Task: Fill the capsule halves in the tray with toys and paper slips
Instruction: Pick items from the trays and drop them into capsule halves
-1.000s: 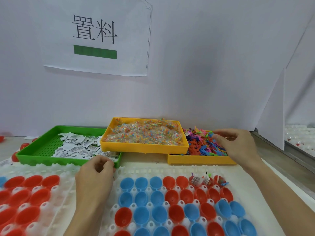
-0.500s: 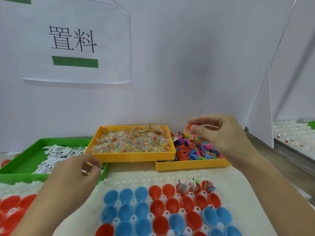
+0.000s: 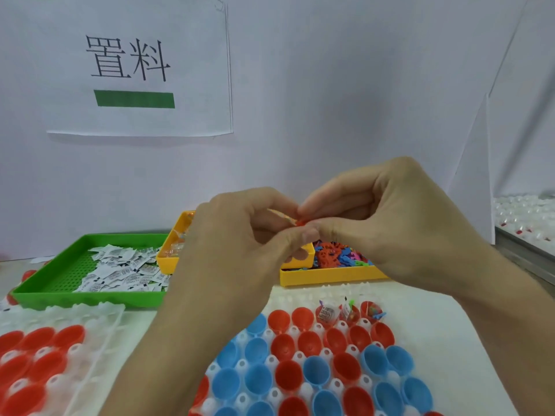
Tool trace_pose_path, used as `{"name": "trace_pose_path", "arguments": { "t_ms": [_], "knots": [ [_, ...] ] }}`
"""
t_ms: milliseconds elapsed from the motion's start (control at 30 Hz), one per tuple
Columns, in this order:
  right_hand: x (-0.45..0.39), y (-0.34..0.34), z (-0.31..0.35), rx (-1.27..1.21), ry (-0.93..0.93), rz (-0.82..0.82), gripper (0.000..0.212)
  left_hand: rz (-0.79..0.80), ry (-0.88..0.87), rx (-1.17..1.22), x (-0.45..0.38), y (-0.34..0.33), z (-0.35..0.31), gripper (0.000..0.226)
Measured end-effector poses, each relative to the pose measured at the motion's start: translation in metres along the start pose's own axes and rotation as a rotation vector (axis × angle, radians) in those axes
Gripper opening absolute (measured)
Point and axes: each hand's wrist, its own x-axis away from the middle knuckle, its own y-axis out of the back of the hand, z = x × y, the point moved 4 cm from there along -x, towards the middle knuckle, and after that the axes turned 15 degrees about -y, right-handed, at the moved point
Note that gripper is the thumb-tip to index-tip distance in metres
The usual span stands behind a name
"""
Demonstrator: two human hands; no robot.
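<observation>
Toy [image 3: 300, 222] pinched between fingers [image 3: 309, 205] of both hands

Both hands are meeting in mid-air at the centre of the head view, raised above the counter. The left hand [image 3: 240, 244] is coming in from the lower left, its forearm rising steeply, fingers curled and thumb extending toward the other hand. The right hand [image 3: 387, 223] is reaching in from the lower right, its fingers arching over. The fingertips of both are touching, each grip pinching a small orange piece [image 3: 295, 221] between them.
</observation>
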Motion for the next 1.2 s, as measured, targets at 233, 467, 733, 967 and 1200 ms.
{"name": "trace_pose_path", "arguments": {
  "t_ms": [233, 467, 733, 967, 1200],
  "knots": [
    [-0.008, 0.012, -0.040, 0.083, -0.103, -0.002, 0.017, 0.039, 0.170, 0.023, 0.005, 0.005, 0.025, 0.013],
    [0.019, 0.040, -0.184, -0.153, -0.447, -0.519, 0.025, 0.068, 0.202, -0.219, 0.009, 0.001, 0.034, 0.013],
    [0.020, 0.027, -0.223, -0.358, -0.447, -0.592, 0.032, 0.178, 0.280, -0.232, 0.012, -0.010, 0.045, 0.021],
    [0.010, 0.018, -0.221, -0.063, -0.345, -0.606, 0.038, 0.310, 0.321, -0.308, 0.021, -0.031, 0.054, 0.018],
    [0.010, 0.018, -0.221, -0.041, -0.376, -0.603, 0.041, 0.397, 0.300, -0.433, 0.027, -0.038, 0.062, 0.010]
  ]
}}
